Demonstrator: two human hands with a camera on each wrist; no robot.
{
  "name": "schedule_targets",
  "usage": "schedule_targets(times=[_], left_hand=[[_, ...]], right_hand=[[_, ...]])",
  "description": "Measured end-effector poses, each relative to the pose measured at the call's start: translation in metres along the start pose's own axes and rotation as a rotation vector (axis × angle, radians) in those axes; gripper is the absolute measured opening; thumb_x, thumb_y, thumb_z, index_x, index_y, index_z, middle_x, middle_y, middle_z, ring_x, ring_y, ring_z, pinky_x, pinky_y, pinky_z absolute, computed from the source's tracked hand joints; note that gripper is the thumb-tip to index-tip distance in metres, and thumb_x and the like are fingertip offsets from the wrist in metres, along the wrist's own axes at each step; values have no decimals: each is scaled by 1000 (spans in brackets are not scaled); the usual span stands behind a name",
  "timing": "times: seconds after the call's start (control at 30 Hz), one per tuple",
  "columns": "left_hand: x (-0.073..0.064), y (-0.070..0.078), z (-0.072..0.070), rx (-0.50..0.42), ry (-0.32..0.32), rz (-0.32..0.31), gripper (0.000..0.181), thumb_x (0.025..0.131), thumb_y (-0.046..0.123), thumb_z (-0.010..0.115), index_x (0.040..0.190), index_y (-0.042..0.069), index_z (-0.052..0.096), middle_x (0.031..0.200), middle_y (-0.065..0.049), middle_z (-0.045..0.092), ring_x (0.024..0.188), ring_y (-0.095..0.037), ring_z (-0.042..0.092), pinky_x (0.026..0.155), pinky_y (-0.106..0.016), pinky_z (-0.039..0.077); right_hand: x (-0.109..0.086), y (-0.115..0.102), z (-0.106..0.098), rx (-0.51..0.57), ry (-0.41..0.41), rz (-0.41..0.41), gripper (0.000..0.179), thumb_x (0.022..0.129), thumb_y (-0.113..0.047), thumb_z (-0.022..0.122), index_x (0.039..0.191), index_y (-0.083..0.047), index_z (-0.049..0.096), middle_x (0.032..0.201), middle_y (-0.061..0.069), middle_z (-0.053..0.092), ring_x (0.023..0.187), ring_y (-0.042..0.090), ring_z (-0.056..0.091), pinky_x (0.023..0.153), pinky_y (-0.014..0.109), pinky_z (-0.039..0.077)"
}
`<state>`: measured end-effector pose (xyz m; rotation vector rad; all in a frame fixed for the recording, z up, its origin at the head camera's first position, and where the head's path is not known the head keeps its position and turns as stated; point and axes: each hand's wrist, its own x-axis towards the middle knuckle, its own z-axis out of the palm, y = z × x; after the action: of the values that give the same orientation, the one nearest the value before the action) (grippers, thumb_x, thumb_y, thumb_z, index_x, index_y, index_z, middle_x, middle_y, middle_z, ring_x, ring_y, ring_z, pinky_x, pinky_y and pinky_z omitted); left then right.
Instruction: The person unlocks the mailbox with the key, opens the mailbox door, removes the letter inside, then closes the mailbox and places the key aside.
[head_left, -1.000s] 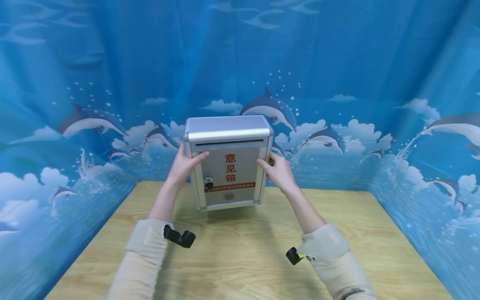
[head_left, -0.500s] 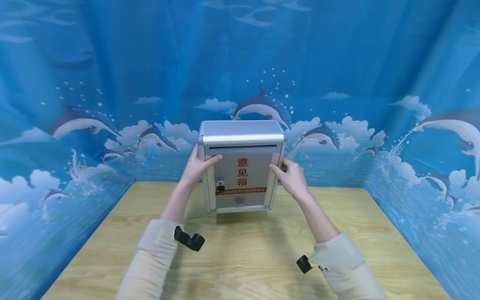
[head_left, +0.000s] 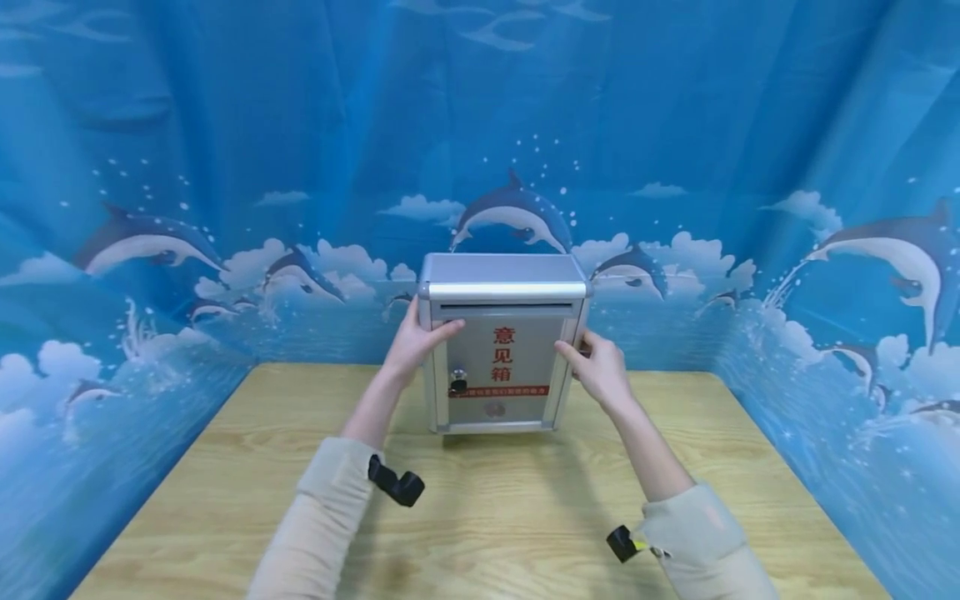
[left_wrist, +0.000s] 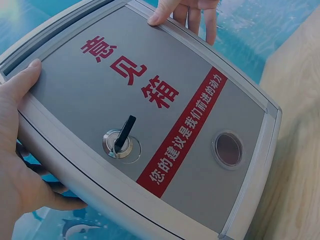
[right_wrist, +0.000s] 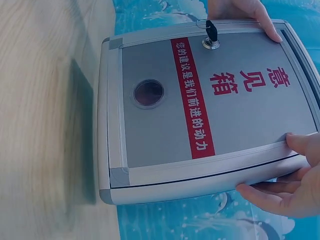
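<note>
A silver-grey metal suggestion box [head_left: 487,408] with red lettering is held upright between my two hands. A slot runs across its front near the top, and a round window [right_wrist: 149,93] sits low on its door. My left hand [head_left: 411,343] grips the left side, thumb on the front face and fingers behind the edge. My right hand [head_left: 600,365] grips the opposite side, thumb on the front frame; its fingers are partly hidden. A black-headed key [left_wrist: 126,131] stands in the lock on the door. The box's underside appears slightly above the table, over a shadow.
A light wood-grain table [head_left: 480,517] spreads beneath the box and toward me. Blue curtain [head_left: 300,125] with dolphins and clouds stands behind the table and along both sides. Small black cameras are strapped at both sleeve cuffs.
Both hands have carried the suggestion box to the right and lower toward the table. Their hold looks the same. The head view has turned slightly right.
</note>
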<state>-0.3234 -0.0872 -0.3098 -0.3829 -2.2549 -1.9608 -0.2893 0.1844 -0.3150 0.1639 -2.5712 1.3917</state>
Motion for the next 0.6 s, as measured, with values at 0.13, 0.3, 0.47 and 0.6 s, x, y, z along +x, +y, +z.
schedule_targets(times=[0.13, 0.3, 0.47, 0.6], left_hand=[[2, -5, 7, -9, -3, -6, 92, 79, 27, 72, 149, 21, 14, 149, -11, 25, 133, -33, 26, 103, -54, 26], [7, -11, 16, -32, -22, 18, 90, 79, 26, 73, 149, 23, 16, 148, -10, 26, 133, -33, 27, 102, -54, 27], [8, -19, 22, -32, -27, 14, 91, 79, 27, 73, 149, 23, 15, 149, -9, 25, 133, -33, 27, 102, -53, 27], [9, -23, 25, -33, -27, 13, 91, 78, 27, 73, 149, 23, 15, 150, -9, 23, 134, -33, 25, 102, -54, 27]], right_hand=[[-1, 6, -2, 15, 8, 22, 48, 93, -32, 56, 124, 4, 52, 119, 25, 56, 104, 35, 57, 77, 38, 53], [-5, 13, -5, 7, 27, 27, 56, 92, -38, 56, 127, 4, 50, 122, 26, 54, 108, 38, 55, 77, 38, 53], [-7, 20, -7, -11, 27, 40, 55, 92, -37, 56, 128, 4, 49, 123, 27, 53, 109, 39, 55, 77, 39, 52], [-5, 25, -8, 2, 9, 61, 52, 93, -33, 55, 129, 4, 48, 125, 27, 52, 110, 38, 54, 80, 40, 51]])
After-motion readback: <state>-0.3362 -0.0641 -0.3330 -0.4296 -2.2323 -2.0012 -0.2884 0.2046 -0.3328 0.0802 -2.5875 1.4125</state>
